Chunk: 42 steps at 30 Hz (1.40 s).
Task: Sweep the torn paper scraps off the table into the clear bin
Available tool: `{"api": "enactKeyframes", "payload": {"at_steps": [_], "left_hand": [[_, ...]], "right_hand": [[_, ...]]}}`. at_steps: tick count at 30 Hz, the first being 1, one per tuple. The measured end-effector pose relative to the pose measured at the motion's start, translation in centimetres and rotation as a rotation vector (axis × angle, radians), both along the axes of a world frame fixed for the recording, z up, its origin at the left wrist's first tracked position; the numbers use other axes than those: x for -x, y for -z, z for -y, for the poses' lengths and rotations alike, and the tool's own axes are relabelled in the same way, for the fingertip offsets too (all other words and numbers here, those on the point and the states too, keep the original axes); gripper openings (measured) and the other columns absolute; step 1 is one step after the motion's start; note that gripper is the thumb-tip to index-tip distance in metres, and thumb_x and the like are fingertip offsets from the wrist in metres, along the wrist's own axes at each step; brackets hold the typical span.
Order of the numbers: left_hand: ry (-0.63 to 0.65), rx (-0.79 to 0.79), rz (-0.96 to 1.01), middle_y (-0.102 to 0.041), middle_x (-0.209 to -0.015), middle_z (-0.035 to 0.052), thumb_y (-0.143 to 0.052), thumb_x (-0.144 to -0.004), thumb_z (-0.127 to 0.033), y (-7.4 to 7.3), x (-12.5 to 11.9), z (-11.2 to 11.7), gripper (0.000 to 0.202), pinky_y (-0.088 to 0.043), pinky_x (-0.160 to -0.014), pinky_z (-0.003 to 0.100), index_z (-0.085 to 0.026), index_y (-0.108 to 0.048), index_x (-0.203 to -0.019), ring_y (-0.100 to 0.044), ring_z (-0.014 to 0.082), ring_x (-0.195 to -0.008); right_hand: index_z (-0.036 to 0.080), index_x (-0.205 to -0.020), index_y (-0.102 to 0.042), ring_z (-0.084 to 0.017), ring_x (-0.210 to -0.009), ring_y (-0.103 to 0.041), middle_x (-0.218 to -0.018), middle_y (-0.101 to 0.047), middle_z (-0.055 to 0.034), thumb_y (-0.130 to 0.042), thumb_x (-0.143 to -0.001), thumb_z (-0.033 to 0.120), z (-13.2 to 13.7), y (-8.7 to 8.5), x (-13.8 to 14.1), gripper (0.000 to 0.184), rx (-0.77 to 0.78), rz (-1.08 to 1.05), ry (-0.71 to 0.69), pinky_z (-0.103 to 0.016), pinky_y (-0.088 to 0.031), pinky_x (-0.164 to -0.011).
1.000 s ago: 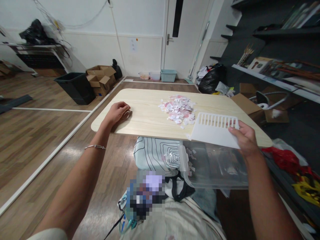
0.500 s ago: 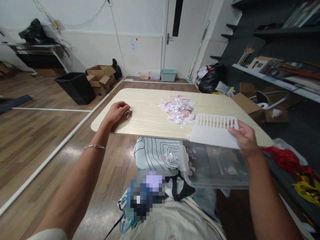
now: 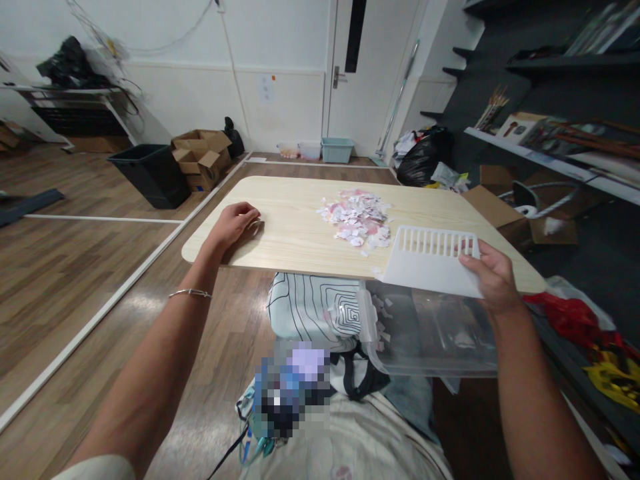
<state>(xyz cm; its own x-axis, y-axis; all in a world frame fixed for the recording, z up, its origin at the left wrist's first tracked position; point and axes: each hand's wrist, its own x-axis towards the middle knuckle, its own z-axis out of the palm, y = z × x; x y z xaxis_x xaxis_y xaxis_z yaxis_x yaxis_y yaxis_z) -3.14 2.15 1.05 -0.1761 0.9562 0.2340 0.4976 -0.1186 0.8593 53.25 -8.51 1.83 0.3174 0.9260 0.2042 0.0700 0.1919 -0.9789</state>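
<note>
My right hand point(image 3: 493, 270) grips a flat white plastic scraper point(image 3: 430, 267) by its right end, thumb on top. A row of slots runs along its upper edge. It is held over the near edge of the pale wooden table point(image 3: 290, 233), right above a clear plastic bin point(image 3: 435, 333) with some paper scraps inside. A pile of small white and pink paper scraps point(image 3: 357, 217) lies on the table, left of and beyond the scraper. My left hand point(image 3: 237, 225) rests on the table's left part, fingers loosely bent, with nothing visible in it.
A patterned light cushion or bag point(image 3: 315, 310) sits below the table edge, left of the bin. Shelves point(image 3: 550, 160) and a cardboard box point(image 3: 500, 207) stand on the right. A black trash bin point(image 3: 153, 177) and open cartons point(image 3: 203, 157) are on the floor at left.
My right hand has shifted slightly to the right with the scraper. The left hand and the scrap pile look unchanged.
</note>
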Motion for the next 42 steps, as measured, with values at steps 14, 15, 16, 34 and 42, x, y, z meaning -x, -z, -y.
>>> {"api": "enactKeyframes", "payload": {"at_steps": [14,15,16,34,42], "left_hand": [[0.001,0.001,0.002,-0.079,-0.081,0.0087,-0.081,-0.081,-0.051,0.2,0.0,0.0,0.027,-0.054,-0.073,0.038,-0.025,-0.077,-0.079,-0.067,0.026,-0.082],[0.0,0.002,0.001,-0.079,-0.082,0.0085,-0.081,-0.081,-0.051,0.2,0.0,0.0,0.026,-0.054,-0.074,0.038,-0.025,-0.077,-0.079,-0.067,0.026,-0.082],[0.0,0.002,-0.001,-0.079,-0.082,0.0083,-0.081,-0.081,-0.051,0.2,0.0,0.0,0.026,-0.054,-0.074,0.038,-0.025,-0.077,-0.079,-0.067,0.026,-0.082],[0.018,0.008,0.105,-0.076,-0.082,0.0074,-0.086,-0.075,-0.056,0.4,-0.4,0.3,0.035,-0.051,-0.07,0.035,-0.023,-0.077,-0.079,-0.065,0.0231,-0.079],[-0.003,0.02,0.108,-0.074,-0.08,0.0062,-0.085,-0.075,-0.054,0.5,-0.7,0.5,0.033,-0.05,-0.068,0.035,-0.023,-0.076,-0.079,-0.063,0.0231,-0.078]], "right_hand": [[0.026,-0.094,-0.084,-0.035,-0.078,-0.083,-0.086,-0.088,-0.0119,-0.102,-0.054,0.038,-0.3,0.3,-0.6,0.046,0.062,-0.04,0.021,-0.036,-0.057,-0.058],[0.026,-0.094,-0.083,-0.034,-0.077,-0.083,-0.086,-0.088,-0.0112,-0.102,-0.054,0.038,-0.3,0.3,-0.5,0.046,0.059,-0.039,0.017,-0.036,-0.057,-0.058],[0.026,-0.094,-0.083,-0.034,-0.077,-0.083,-0.086,-0.088,-0.011,-0.103,-0.054,0.039,-0.3,0.3,-0.5,0.047,0.053,-0.039,0.019,-0.036,-0.057,-0.059],[0.036,-0.092,-0.08,-0.033,-0.078,-0.08,-0.087,-0.086,-0.0036,-0.101,-0.061,0.047,-1.6,1.0,-0.3,0.039,-0.053,0.002,0.123,-0.04,-0.059,-0.061],[0.037,-0.097,-0.081,-0.035,-0.076,-0.081,-0.081,-0.084,-0.0021,-0.099,-0.065,0.049,-2.0,0.3,0.3,0.039,-0.038,0.023,0.065,-0.043,-0.061,-0.06]]}}
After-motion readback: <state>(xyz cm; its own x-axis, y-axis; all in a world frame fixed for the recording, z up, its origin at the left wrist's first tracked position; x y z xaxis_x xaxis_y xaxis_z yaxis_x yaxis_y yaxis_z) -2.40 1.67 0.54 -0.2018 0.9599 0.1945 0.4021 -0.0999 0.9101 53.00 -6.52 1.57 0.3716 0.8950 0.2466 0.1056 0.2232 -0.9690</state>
